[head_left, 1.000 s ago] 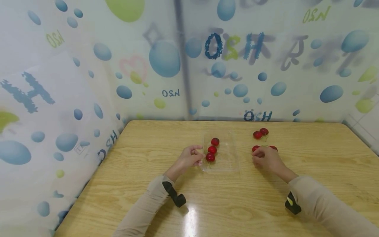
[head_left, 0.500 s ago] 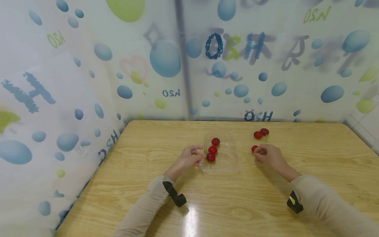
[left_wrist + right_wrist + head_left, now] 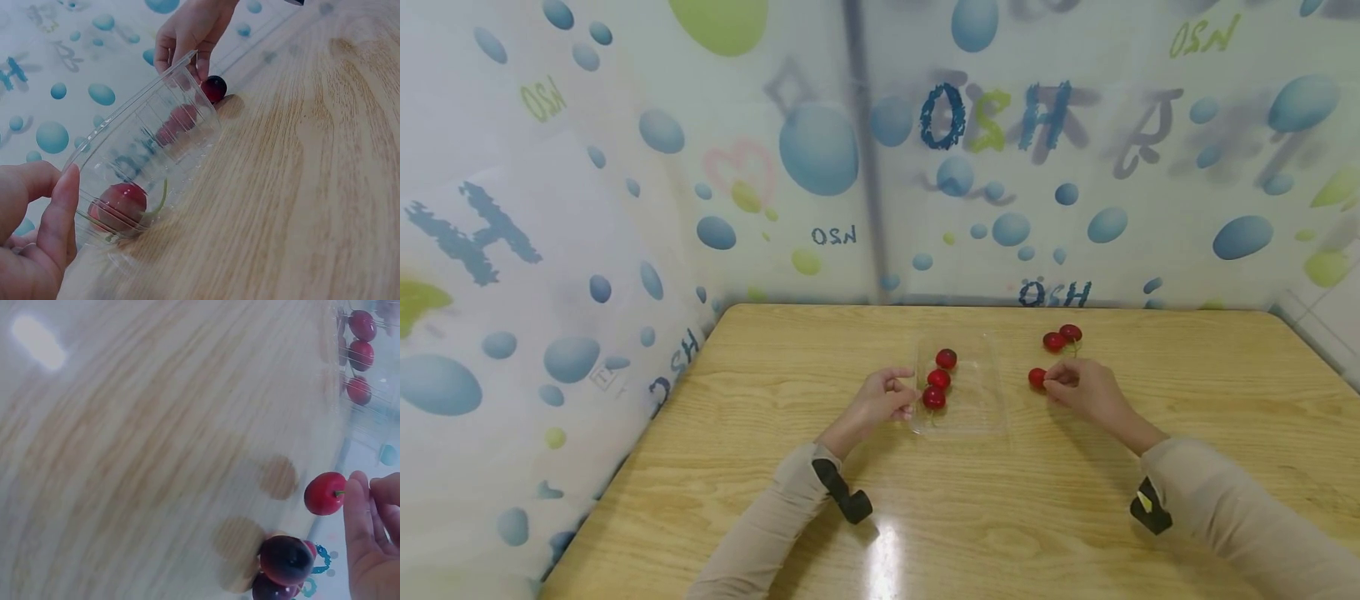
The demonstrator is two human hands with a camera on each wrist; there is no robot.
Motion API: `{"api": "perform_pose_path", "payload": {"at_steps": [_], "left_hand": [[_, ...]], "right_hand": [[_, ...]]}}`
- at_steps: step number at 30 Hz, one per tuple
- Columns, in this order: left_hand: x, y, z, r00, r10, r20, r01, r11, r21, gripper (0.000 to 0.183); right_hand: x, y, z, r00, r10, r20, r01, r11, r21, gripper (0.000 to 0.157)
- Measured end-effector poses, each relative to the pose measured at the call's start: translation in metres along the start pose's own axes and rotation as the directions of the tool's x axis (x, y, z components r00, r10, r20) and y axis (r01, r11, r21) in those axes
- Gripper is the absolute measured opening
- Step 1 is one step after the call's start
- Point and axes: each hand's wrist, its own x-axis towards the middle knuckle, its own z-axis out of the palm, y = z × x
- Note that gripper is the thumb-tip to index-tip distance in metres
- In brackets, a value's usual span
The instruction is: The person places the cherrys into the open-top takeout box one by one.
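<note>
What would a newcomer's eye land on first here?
Probably the three glossy red cherries lined up in the left half of the clear tray, whose left edge the person's left grip pinches. Next, another cherry held in the right grip, to the tray's right. Behind it all, the backdrop with big blue blobs stands out.

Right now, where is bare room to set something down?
The table is bare between the sleeves, in front of the clear container; left of the left hand; and right of the right sleeve. It is crowded at the right hand: one cherry held, a cherry pair beyond.
</note>
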Motion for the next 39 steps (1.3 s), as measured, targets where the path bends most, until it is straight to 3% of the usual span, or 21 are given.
{"api": "perform_pose_path", "payload": {"at_steps": [7, 18, 28, 39], "left_hand": [[0.002, -0.004, 0.001, 0.999, 0.023, -0.023, -0.023, 1.000, 0.003, 0.044], [0.003, -0.003, 0.003, 0.999, 0.020, -0.029, -0.021, 1.000, -0.014, 0.043], [0.005, -0.006, 0.001, 1.000, 0.017, -0.020, -0.018, 1.000, -0.009, 0.044], [0.004, -0.004, 0.002, 0.999, 0.019, -0.027, -0.019, 1.000, -0.005, 0.044]], "right_hand": [[0.001, -0.002, -0.003, 0.999, -0.047, -0.019, 0.047, 0.999, 0.019, 0.012], [0.002, -0.005, -0.010, 1.000, -0.003, -0.008, 0.004, 1.000, 0.028, 0.016], [0.003, -0.013, -0.014, 0.998, -0.058, -0.036, 0.058, 0.998, -0.013, 0.013], [0.008, -0.024, -0.022, 0.993, -0.113, -0.035, 0.113, 0.994, 0.010, 0.014]]}}
